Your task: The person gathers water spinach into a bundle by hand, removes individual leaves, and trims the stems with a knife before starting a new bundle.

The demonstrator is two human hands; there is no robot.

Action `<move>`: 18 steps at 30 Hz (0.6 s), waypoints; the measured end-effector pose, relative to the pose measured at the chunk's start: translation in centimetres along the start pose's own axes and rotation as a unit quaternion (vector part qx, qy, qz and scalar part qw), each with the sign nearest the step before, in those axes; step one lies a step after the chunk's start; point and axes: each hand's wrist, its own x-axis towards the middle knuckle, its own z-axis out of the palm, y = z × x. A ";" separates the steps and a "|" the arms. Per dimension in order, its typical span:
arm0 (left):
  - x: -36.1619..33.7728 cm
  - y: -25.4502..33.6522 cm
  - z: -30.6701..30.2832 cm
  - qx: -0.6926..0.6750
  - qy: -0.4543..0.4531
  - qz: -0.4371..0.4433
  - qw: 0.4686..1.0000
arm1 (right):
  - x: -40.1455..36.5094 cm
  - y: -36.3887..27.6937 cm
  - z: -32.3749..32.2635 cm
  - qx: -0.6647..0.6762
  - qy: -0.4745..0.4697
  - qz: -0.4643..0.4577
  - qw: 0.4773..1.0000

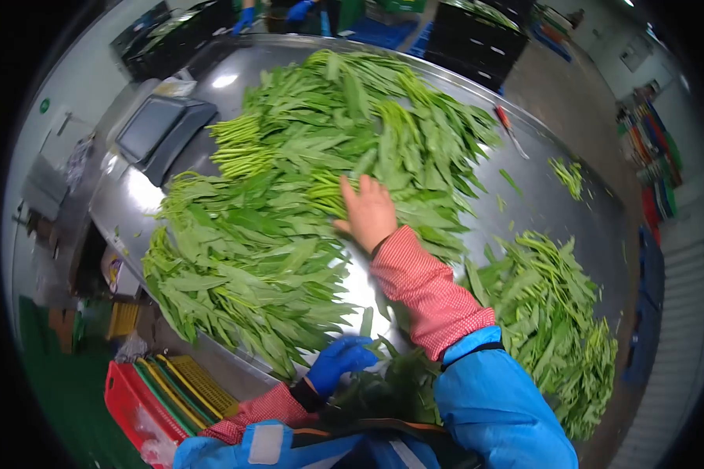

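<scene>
Long leafy greens [266,227] lie in bundles across a metal table [360,283], their cut stems gathered in clumps. My right hand [369,213], bare, rests with its fingers spread on the stems of a bundle near the middle of the pile. Low in the view, my left hand [342,361] in a blue glove is at the table's near edge, beside dark green leaves [395,387]. Its fingers point right and touch a few leaves; whether it grips them is unclear. A looser heap of greens [547,320] lies on the right.
A grey scale [160,129] stands at the back left. A red-handled knife [504,119] lies near the far edge, with leaf scraps [567,176] to its right. Crates [168,395] stand at the lower left. Another person's blue-gloved hands [299,11] show beyond the table.
</scene>
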 end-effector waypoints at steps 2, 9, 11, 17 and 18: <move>0.3 -0.2 1.1 0.064 -0.017 0.037 0.997 | -2.2 -0.3 -4.2 0.043 0.013 -0.001 0.999; 1.2 -3.1 5.0 0.126 -0.074 0.044 0.988 | -17.4 6.3 -11.5 0.092 -0.044 0.090 0.991; 1.9 -4.8 6.2 0.171 -0.083 0.065 0.980 | -22.0 9.6 -13.3 0.055 -0.067 0.135 0.987; 3.1 -8.4 13.3 0.189 -0.083 0.029 0.978 | -32.6 20.3 -20.3 -0.097 -0.051 0.238 0.965; 3.3 -9.1 14.7 0.190 -0.079 0.026 0.978 | -33.8 22.3 -20.9 -0.113 -0.035 0.249 0.961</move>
